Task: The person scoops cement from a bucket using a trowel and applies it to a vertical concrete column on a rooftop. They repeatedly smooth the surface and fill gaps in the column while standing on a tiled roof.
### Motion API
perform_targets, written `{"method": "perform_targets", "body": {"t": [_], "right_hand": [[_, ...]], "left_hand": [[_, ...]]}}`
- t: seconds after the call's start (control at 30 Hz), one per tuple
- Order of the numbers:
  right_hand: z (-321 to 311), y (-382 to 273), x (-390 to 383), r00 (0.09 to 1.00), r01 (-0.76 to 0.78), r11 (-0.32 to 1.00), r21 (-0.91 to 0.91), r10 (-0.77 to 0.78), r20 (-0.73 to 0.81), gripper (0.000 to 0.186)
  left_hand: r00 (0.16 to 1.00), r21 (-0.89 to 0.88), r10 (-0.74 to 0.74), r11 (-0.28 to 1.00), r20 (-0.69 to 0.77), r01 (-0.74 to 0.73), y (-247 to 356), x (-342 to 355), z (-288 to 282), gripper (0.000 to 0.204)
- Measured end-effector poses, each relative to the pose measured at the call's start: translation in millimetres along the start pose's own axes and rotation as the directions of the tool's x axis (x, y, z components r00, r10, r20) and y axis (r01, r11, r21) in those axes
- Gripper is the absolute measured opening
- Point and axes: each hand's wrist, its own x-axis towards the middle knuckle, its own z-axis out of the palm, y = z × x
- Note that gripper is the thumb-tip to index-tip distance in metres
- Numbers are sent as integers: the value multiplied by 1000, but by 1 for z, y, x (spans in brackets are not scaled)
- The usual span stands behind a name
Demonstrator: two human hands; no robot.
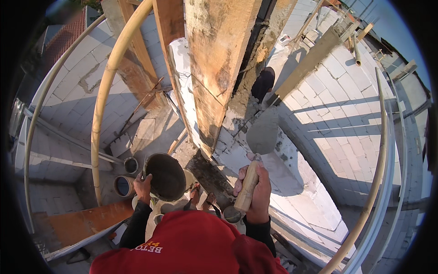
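Observation:
My left hand (143, 188) grips the rim of a dark bucket (160, 158) with grey mortar inside. In my right hand (261, 189) is a trowel, its wooden handle (247, 185) pointing back toward me. The trowel's grey, mortar-smeared blade (263, 131) is over the top of a white block wall (283, 169), close to wet mortar (239, 119) at the foot of an upright form. Wide wooden boards (219, 59) make up that form. Whether the blade touches the wall I cannot tell.
Bamboo poles (101, 98) curve up on the left, with another (372, 192) on the right. Below at left stand a pail (131, 165) and an open container (123, 186) beside an orange-brown board (86, 219). A dark rounded thing (263, 84) shows behind the form. Block walls (337, 118) rise on both sides.

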Motion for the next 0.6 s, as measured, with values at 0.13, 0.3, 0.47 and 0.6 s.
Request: {"method": "perform_targets", "body": {"t": [0.13, 0.3, 0.47, 0.6], "right_hand": [[22, -10, 8, 1000, 2, 988, -157, -1, 6, 34], [50, 25, 59, 954, 297, 691, -659, -249, 169, 48], [27, 13, 30, 884, 357, 346, -868, -424, 195, 52], [-26, 5, -9, 842, 410, 179, -895, -451, 295, 51]], "left_hand": [[993, 249, -61, 968, 101, 34, 73, -18, 27, 58], [970, 159, 75, 981, 233, -114, 108, -24, 55, 60], [941, 218, 152, 950, 302, -224, 132, -25, 78, 58], [883, 259, 336, 867, 327, -426, 155, -38, 92, 50]]}}
